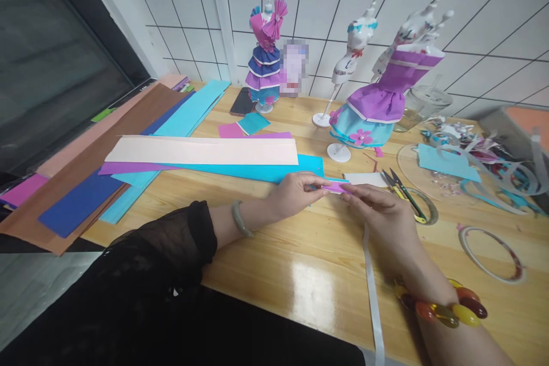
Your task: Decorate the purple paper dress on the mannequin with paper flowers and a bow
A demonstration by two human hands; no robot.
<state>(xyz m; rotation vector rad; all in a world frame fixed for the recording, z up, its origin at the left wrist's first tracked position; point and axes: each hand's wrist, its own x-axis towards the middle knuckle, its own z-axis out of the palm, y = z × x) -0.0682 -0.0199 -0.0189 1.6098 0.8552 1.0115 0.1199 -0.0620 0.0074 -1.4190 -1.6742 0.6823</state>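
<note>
Between my two hands is a small strip of purple paper, held just above the wooden table. My left hand pinches its left end with thumb and forefinger. On the right end, the thumb and fingers of my right hand are closed. A long white ribbon hangs from under my right hand toward the table's front edge; whether that hand grips it is hidden. Just behind my hands lie a white strip and a teal paper sheet. Thread snips lie close to the right hand.
Dress forms with paper dresses, one pink and blue, one purple, stand at the back beside a barer form. Long paper sheets spread left. Tape rolls, ribbon scraps and a glass jar are at right.
</note>
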